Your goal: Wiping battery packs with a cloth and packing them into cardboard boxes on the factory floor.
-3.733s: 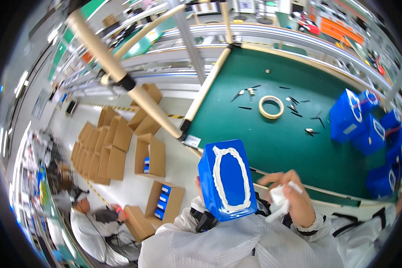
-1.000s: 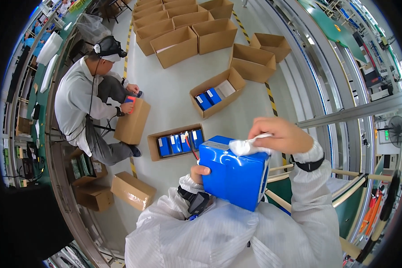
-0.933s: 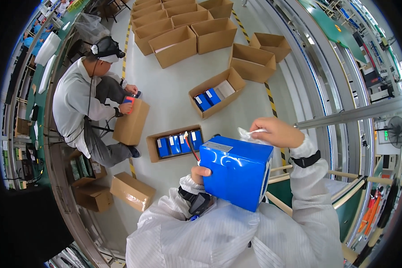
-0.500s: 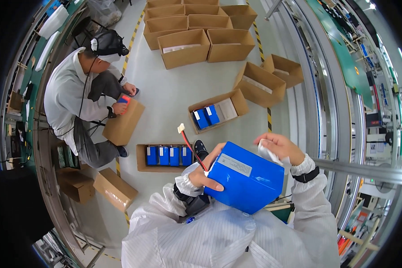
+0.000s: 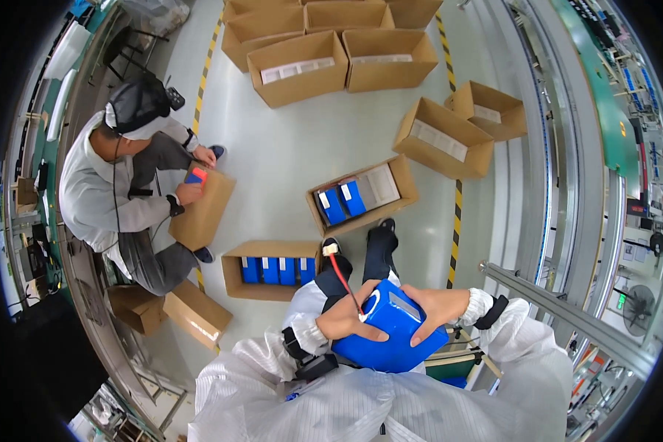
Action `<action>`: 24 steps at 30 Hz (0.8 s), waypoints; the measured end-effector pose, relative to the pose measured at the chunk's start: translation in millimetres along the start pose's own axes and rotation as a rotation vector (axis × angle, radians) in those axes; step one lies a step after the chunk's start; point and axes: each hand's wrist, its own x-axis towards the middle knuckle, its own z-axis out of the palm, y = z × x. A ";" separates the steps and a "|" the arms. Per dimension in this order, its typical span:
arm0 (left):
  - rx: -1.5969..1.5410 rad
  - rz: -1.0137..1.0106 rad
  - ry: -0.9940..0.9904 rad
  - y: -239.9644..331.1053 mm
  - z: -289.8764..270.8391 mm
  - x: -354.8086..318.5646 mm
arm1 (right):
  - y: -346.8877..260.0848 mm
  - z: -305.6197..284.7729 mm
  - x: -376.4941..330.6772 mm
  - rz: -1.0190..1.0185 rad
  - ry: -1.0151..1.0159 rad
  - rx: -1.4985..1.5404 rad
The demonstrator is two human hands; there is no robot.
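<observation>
A blue shrink-wrapped battery pack is held tilted in front of my body. My left hand is closed around its left end, thumb lying along the near face. On the other side my right hand grips the pack, thumb pressed down beside the grey label and fingers hidden behind. Red and black wires rise from the pack's left end to a white connector, which stands up past my left hand. Whether my right hand also has a white wipe in it is hidden.
Ahead, an open carton contains blue packs; another carton at left holds several. Empty-looking cartons line the back. A co-worker crouches at left over a closed carton. A metal rail juts in at right.
My right hand, which held a white wipe off the pack's right side, has come in and now grips the pack. The pack has turned and lowered toward my body. My view has shifted slightly.
</observation>
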 end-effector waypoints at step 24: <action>0.757 -0.173 0.917 -115.7 -168.0 234.3 | 186.8 -196.3 190.8 -0.073 0.851 0.597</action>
